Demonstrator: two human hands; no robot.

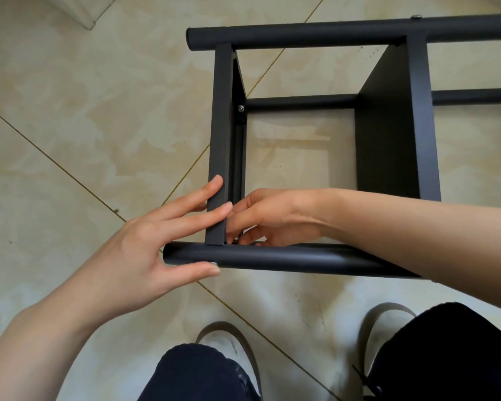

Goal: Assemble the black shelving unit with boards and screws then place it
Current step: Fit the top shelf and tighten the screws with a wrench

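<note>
The black metal shelving unit (324,146) lies on its side on the beige marbled tile floor (70,117), filling the frame from the centre out toward 3 o'clock. Two round black tubes run across it: the far tube (330,34) at 12 o'clock and the near tube (272,257) just below centre. Between them stand two flat black boards on edge, the left board (221,140) and the right board (399,125), forming an open bay through which the floor shows. A lower round black crossbar (298,102) spans the bay deeper down, and a small silver screw (240,107) sits where it meets the left board. Another silver screw head (416,16) shows on top of the far tube toward 1 o'clock.

The left hand (156,241), coming in from 8 o'clock, has straight, spread fingers (197,198) lying flat against the outer face of the left board, while its thumb rests along the near tube's end. The right hand (272,218), reaching in from 3 o'clock over the near tube, has curled fingers pinching a small silver fastener (235,240) at the inner corner where the left board meets the near tube; little of the fastener can be seen.

At 6 o'clock are dark trouser knees (197,371) and pale shoes (232,342). A white skirting corner (84,13) stands at 11 o'clock.
</note>
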